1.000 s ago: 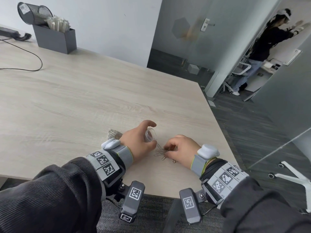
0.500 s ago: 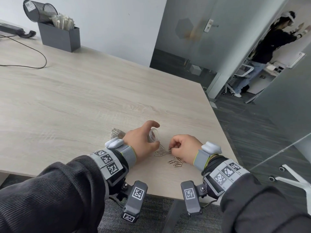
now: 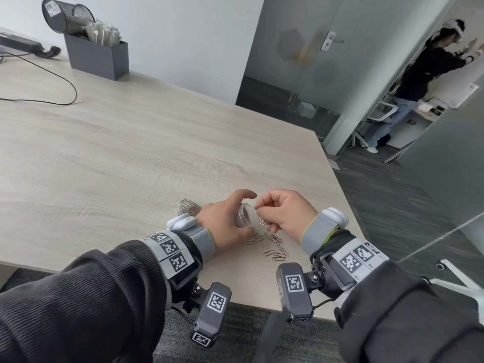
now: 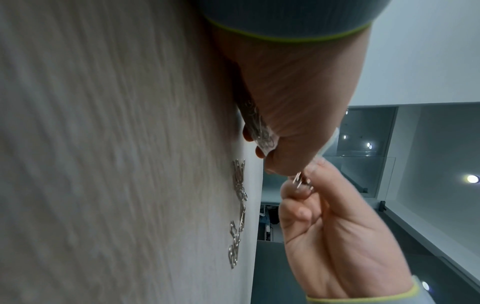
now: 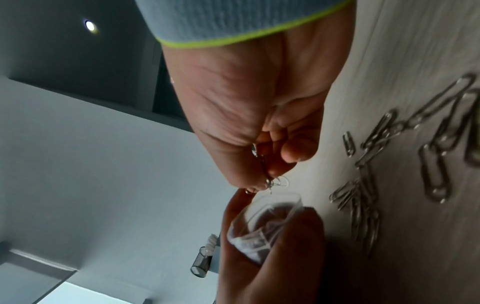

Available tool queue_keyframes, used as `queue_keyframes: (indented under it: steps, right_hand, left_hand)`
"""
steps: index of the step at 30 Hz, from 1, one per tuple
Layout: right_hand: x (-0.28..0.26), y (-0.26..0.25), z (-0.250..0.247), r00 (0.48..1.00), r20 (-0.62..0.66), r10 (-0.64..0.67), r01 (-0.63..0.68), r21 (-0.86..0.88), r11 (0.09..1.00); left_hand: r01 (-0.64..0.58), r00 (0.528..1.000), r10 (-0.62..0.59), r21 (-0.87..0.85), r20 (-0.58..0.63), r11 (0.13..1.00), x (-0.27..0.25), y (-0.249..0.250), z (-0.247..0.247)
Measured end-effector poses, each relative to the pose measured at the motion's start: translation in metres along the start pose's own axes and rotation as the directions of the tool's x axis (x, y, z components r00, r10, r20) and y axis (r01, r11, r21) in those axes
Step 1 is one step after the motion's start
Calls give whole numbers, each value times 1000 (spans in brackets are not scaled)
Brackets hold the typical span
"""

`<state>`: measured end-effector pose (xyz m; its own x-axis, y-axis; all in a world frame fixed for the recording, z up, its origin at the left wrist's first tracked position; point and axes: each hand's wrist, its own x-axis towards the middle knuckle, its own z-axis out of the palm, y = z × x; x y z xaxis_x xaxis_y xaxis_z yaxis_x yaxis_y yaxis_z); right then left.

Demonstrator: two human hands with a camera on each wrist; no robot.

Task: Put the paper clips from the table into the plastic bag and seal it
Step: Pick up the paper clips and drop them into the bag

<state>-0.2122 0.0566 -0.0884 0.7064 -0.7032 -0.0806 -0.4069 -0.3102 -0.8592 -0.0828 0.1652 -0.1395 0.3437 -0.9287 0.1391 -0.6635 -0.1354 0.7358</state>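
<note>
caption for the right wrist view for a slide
Right hand pinches paper clips above the open plastic bag held by the left hand.

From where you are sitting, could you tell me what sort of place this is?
Most likely an office meeting room: a large wooden table, a grey desk organiser holding a mesh pen cup, and a frosted glass door beside glass partitions.
</note>
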Motion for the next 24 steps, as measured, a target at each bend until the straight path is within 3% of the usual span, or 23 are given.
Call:
queue_keyframes:
  steps: [8, 13, 16, 19, 22, 24]
  right_hand:
    - [1, -11, 24, 998, -36, -44, 47, 76, 996]
    - [-3, -7, 10, 997, -38, -64, 68, 120, 990]
    - [-5, 5, -10, 996, -76, -36, 35, -23, 999]
    - [-6, 24, -29, 999, -48, -10, -6, -324, 946]
    - [-9, 36, -40, 981, 166, -102, 182, -590, 787]
    - [-12, 40, -40, 957, 284, -59, 236, -645, 727]
  left_hand:
    - [-4, 999, 1, -78, -37, 997, -1, -1, -2]
    - [8, 999, -12, -118, -30, 993, 0, -4, -1]
    - [13, 1000, -16, -136, -20, 991, 1, -7, 0]
    - [11, 1000, -13, -135, -17, 991, 3, -9, 1]
    - [-1, 1000, 1, -137, 0, 991, 5, -10, 2]
    - [0, 1000, 0, -131, -1, 991, 5, -11, 2]
